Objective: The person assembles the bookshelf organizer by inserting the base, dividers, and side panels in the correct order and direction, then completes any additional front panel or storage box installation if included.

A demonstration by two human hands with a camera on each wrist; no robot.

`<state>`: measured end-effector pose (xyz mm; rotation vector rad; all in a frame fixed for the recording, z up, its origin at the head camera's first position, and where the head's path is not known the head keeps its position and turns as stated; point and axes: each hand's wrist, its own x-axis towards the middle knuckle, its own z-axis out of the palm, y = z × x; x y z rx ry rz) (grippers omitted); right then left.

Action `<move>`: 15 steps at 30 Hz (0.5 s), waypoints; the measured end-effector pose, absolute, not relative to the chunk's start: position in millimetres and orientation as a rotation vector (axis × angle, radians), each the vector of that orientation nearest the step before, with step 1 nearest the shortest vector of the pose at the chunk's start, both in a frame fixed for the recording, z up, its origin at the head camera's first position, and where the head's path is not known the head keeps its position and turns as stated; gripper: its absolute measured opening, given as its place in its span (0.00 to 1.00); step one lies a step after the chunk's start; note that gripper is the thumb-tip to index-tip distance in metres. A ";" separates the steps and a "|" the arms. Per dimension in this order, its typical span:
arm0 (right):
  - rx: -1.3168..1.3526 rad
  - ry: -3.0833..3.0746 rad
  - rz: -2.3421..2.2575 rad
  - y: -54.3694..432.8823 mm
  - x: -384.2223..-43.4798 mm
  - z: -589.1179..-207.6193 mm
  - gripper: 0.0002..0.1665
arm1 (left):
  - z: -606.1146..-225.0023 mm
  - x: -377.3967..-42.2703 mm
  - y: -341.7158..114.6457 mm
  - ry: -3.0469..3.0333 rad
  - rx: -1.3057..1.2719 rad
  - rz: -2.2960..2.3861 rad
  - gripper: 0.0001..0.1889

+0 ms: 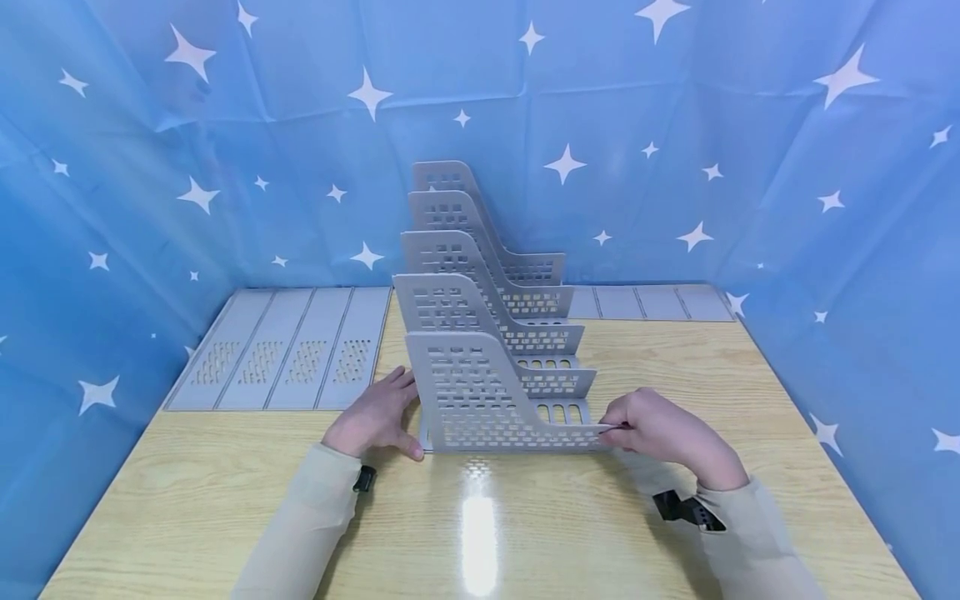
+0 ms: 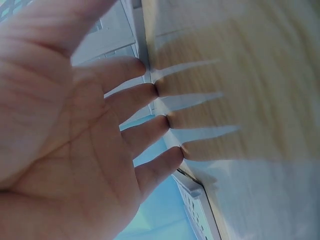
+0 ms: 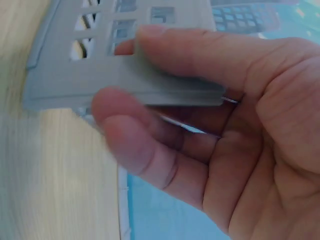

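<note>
Grey file rack (image 1: pixel 487 392): low right end of front divider pinched in right hand (image 1: pixel 663 433). Left hand (image 1: pixel 375 414) spread, fingertips on tabletop (image 1: pixel 570 533), just beside rack's left edge. Rack upright mid-tabletop, dividers ranked toward back edge. Slotted panels (image 1: pixel 292 312) flat at back-left corner; room along front, right edges.
</note>
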<state>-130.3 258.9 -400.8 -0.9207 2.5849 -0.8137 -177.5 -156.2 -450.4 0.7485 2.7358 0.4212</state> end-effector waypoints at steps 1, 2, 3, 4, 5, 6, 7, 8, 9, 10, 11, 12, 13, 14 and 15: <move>-0.898 2.583 -0.822 258.5 -130.3 -400.9 0.18 | -450.7 -177.7 -156.2 2.725 0.726 0.426 0.68; -0.879 2.579 -0.829 258.4 -130.2 -401.1 0.17 | -450.5 -177.8 -156.2 2.713 0.703 0.434 0.67; -0.860 2.574 -0.837 258.5 -130.1 -401.2 0.17 | -450.3 -177.7 -156.1 2.701 0.683 0.442 0.65; -0.847 2.574 -0.840 258.7 -129.8 -401.3 0.16 | -450.4 -177.8 -156.1 2.696 0.676 0.444 0.64; -0.843 2.576 -0.837 258.6 -129.7 -401.6 0.16 | -450.2 -177.8 -156.0 2.693 0.671 0.448 0.63; -0.844 2.579 -0.837 258.4 -129.5 -401.9 0.16 | -450.1 -177.6 -155.9 2.694 0.670 0.453 0.61; -0.855 2.583 -0.838 257.8 -129.2 -402.4 0.17 | -449.8 -177.4 -155.8 2.696 0.669 0.459 0.61; -0.879 2.585 -0.842 256.6 -128.9 -403.1 0.18 | -449.6 -177.1 -155.8 2.702 0.681 0.465 0.61; -0.909 2.588 -0.846 254.7 -128.7 -404.2 0.19 | -449.7 -176.6 -155.9 2.710 0.686 0.479 0.62; -0.944 2.591 -0.851 252.3 -128.7 -405.5 0.21 | -450.3 -176.3 -156.2 2.723 0.695 0.500 0.62; -0.989 2.597 -0.854 249.5 -128.7 -406.9 0.24 | -450.8 -175.9 -156.5 2.736 0.704 0.524 0.62; -1.033 2.605 -0.859 246.6 -128.7 -408.3 0.26 | -451.5 -175.5 -156.9 2.749 0.708 0.546 0.63; -1.071 2.614 -0.862 243.6 -128.7 -409.4 0.28 | -452.2 -175.5 -157.4 2.762 0.712 0.566 0.63; -1.097 2.622 -0.865 240.9 -128.6 -410.0 0.30 | -452.9 -175.7 -157.8 2.772 0.719 0.586 0.64; -1.111 2.632 -0.865 238.8 -128.7 -410.6 0.31 | -453.5 -175.8 -158.3 2.784 0.721 0.599 0.63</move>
